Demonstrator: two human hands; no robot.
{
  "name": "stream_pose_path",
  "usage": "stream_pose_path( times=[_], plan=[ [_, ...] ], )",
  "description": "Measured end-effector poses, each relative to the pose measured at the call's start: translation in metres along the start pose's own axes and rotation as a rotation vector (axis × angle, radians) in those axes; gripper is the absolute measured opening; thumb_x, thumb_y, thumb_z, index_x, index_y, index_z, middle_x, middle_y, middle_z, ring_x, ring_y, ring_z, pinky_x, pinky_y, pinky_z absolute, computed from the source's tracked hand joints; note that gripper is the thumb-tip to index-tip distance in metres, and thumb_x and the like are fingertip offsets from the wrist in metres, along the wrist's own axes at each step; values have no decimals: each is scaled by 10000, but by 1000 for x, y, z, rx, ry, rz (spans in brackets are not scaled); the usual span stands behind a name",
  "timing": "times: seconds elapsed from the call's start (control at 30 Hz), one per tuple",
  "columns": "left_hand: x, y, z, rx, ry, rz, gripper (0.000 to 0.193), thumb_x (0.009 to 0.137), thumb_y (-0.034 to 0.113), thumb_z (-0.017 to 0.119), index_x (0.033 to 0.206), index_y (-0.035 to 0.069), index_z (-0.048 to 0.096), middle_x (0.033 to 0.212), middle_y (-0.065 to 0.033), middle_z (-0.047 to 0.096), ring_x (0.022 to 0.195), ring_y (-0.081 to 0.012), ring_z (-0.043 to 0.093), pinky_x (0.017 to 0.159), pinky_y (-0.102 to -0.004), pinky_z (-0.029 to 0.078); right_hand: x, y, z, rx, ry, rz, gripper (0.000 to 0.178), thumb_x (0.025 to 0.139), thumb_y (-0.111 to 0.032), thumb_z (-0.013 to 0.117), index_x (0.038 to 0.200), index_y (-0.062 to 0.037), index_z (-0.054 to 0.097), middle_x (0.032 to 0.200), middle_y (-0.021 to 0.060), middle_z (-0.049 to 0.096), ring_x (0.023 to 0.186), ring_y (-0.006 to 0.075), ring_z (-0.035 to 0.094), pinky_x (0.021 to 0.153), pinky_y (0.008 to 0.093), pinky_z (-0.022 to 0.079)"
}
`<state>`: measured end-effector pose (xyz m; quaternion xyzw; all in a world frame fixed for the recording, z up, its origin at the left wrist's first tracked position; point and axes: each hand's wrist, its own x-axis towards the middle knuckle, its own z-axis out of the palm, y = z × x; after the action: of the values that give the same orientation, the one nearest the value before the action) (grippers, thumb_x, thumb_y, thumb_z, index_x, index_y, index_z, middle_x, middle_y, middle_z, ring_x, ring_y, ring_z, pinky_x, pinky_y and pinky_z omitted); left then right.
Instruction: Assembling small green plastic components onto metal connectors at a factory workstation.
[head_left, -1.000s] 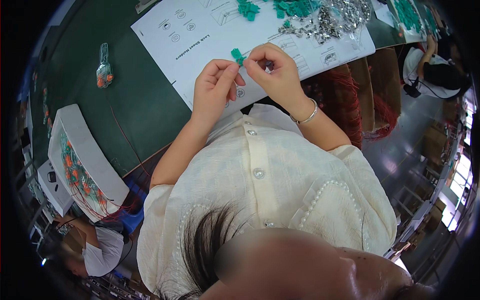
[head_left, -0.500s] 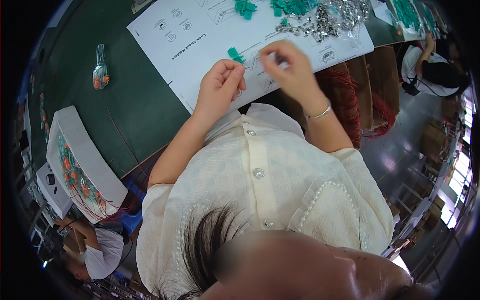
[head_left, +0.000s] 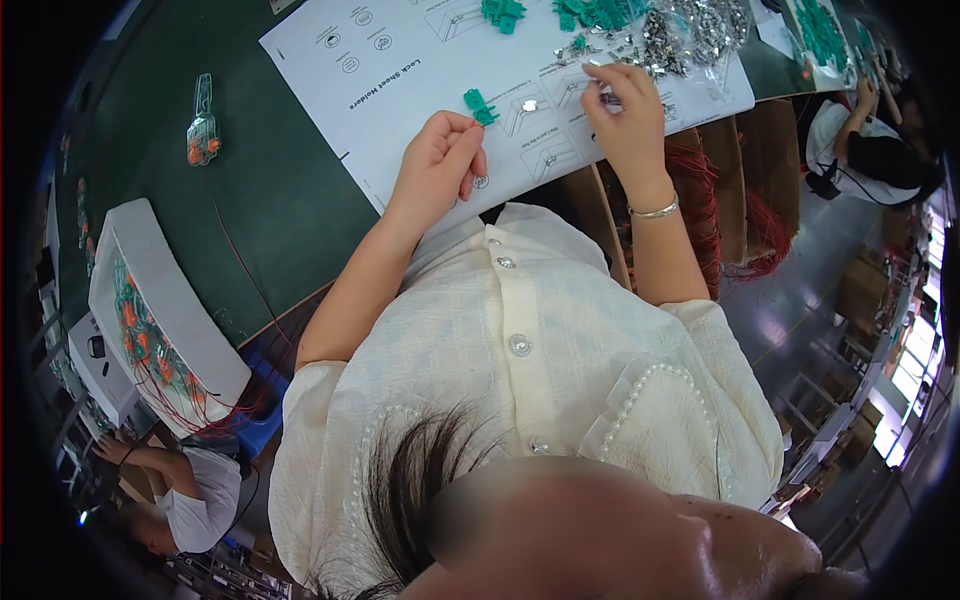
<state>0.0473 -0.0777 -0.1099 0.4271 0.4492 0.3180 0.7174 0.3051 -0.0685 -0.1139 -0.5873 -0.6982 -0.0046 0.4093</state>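
My left hand (head_left: 440, 165) pinches a small green plastic clip-like part (head_left: 478, 106) between thumb and forefinger, above the printed white sheet (head_left: 420, 95). My right hand (head_left: 628, 115) is by the near edge of a heap of small silver metal pieces (head_left: 660, 45), its fingers curled. Something small and shiny shows inside those fingers, probably a metal piece; its shape is partly hidden. Between the two hands a single bright metal piece (head_left: 530, 105) lies on the sheet. More green plastic parts (head_left: 600, 12) are piled beyond, with a smaller green group (head_left: 502, 14) to their left.
On the green table (head_left: 270, 180) lies a clear packet with orange bits (head_left: 203, 135). To the left stands a white bin (head_left: 190, 320) of green and orange parts with red wires. Red wire bundles (head_left: 695, 210) hang by cardboard at the right. Co-workers sit on both sides.
My right hand has moved right and away from my left hand, toward the metal heap. The single metal piece on the sheet now shows. My left hand keeps the green part, nearly still.
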Motion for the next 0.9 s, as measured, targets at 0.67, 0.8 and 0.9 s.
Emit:
stream_pose_path(
  times=[0.67,0.8,0.9],
  plan=[
    [-2,-6,-1,-26,-8,76,153,1063,168,560,1085,17,569,740,-58,648,505,-57,487,478,-214,379,2,-4,17,78,-100,67,175,812,-157,802,961,-69,774,869,86,678,725,247,680,663,348,559],
    [-1,-7,-1,-24,-3,88,160,1065,173,562,1082,14,572,753,-64,659,509,-54,489,475,-214,380,7,11,27,-23,-77,72,164,789,-142,809,934,-68,785,873,77,690,698,230,680,648,342,562],
    [0,-9,1,-47,23,106,162,1059,168,576,1086,9,581,776,-71,670,517,-50,491,472,-211,382,9,9,28,-107,-73,6,141,833,-148,796,950,-70,789,908,70,696,752,221,679,683,336,553]
  ],
)
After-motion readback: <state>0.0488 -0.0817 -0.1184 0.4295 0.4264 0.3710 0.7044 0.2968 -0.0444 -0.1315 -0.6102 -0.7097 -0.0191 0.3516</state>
